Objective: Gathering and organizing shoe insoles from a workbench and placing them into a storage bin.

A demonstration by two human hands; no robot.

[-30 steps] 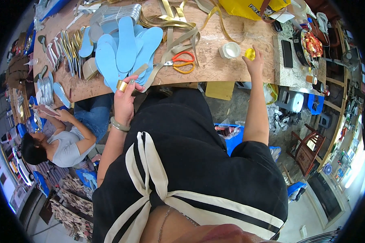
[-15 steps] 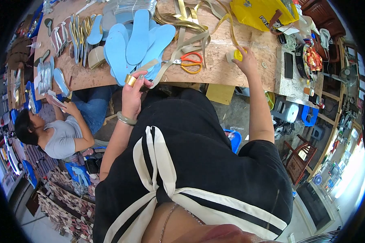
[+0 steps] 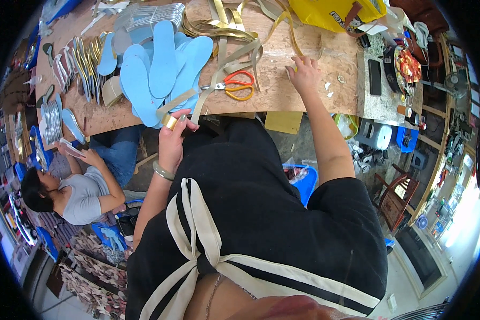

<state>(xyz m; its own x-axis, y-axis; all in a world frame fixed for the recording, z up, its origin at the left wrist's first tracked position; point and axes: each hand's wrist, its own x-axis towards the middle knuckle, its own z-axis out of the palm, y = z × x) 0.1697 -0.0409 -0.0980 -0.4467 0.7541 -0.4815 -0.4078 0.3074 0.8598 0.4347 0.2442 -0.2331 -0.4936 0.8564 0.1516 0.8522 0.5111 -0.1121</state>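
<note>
At the table's near edge my left hand (image 3: 172,140) is closed on a gold strap (image 3: 169,121), which curls over the fingers. The strap's beige underside runs out beside the light blue insoles (image 3: 161,61). Farther right, my right hand (image 3: 305,79) reaches over the wooden table (image 3: 282,98) with its fingers curled downward. A bit of a small yellow thing (image 3: 293,69) shows at its fingertips; the hand hides the rest. Between the hands lie scissors (image 3: 239,85) with red and orange handles, their blades toward the insoles.
Loose gold straps (image 3: 218,25) lie tangled at the back. A yellow bag (image 3: 336,13) stands at the far right, with a black phone (image 3: 375,77) nearer. More insoles (image 3: 85,64) stand in rows at left, where a seated person (image 3: 82,194) handles a pale flat piece.
My right hand has moved left and now covers most of the small yellow-and-white round thing it was touching. My left hand keeps the gold strap, slightly lower in view. The view has shifted.
</note>
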